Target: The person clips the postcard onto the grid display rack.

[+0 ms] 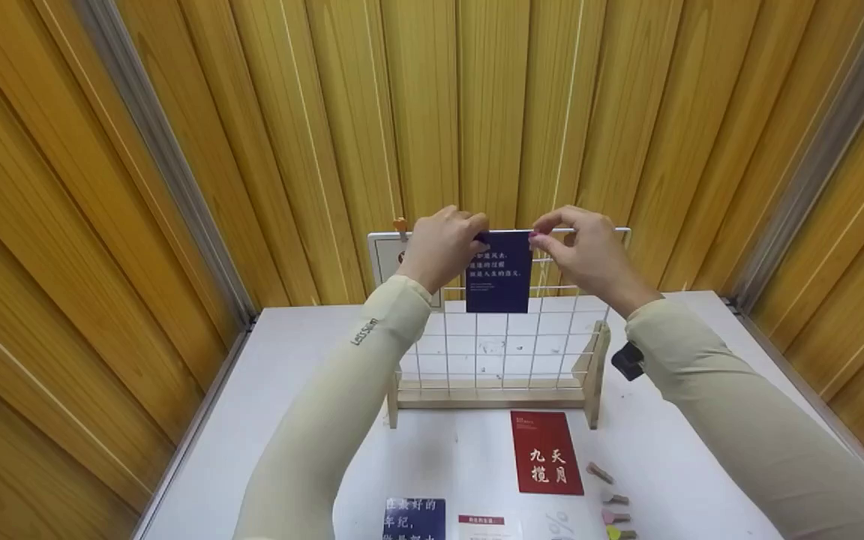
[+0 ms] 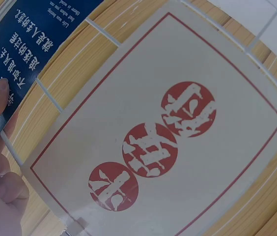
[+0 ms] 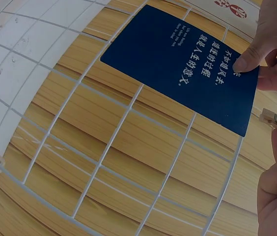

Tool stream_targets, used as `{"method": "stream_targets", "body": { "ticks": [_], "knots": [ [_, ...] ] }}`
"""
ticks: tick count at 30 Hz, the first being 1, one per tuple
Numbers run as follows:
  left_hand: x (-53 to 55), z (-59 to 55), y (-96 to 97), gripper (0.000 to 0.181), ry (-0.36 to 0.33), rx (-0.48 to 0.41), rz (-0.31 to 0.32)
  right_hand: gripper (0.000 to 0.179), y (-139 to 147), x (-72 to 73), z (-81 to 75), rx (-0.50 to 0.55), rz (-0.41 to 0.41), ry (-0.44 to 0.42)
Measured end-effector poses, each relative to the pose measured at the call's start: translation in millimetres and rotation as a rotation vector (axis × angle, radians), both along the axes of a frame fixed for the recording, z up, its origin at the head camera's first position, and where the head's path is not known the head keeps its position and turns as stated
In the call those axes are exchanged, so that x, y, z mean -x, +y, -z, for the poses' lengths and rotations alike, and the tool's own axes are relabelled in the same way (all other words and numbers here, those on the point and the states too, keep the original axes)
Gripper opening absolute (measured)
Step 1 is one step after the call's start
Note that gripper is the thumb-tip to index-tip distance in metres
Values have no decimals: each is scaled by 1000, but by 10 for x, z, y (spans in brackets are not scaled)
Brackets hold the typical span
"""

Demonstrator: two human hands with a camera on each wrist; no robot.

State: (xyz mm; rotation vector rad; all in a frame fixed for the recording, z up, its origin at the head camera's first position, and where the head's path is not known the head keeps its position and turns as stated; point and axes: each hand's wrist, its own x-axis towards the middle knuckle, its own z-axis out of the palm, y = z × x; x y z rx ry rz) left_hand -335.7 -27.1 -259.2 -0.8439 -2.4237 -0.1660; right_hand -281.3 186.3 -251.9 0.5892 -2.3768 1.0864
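Observation:
My left hand (image 1: 443, 244) pinches the upper left corner of a dark blue card (image 1: 498, 281) with white Chinese writing, at the top edge of a white wire grid (image 1: 507, 354). Between thumb and finger, my right hand (image 1: 586, 251) holds a small wooden clothespin (image 3: 272, 118) just by the card's upper right corner. The right wrist view shows the clothespin apart from the card. Beside the left hand, a white card (image 2: 153, 64) with red circles and a red border hangs on the grid; an orange clip (image 1: 400, 225) sits above it.
A wooden stand (image 1: 488, 399) carries the grid on the white table (image 1: 289, 360). In front lie a red card (image 1: 548, 439), another blue card (image 1: 415, 517), a white card with a red band (image 1: 481, 520) and several small clothespins (image 1: 616, 517). Yellow wood-look walls (image 1: 432, 112) enclose the table.

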Motion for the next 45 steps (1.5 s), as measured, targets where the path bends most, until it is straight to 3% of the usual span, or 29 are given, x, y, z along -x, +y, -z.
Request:
{"method": "stream_targets", "body": {
  "ticks": [14, 22, 33, 45],
  "knots": [
    [72, 69, -68, 15, 142, 114, 61, 14, -126, 192, -63, -23, 26, -27],
    [102, 83, -108, 13, 227, 149, 93, 14, -227, 277, -124, 13, 8, -49],
    [103, 93, -68, 14, 260, 160, 109, 12, -254, 370, -130, 70, -3, -93],
    [66, 55, -3, 16, 230, 150, 121, 7, -230, 384, -152, 41, 29, -24]
  ]
}}
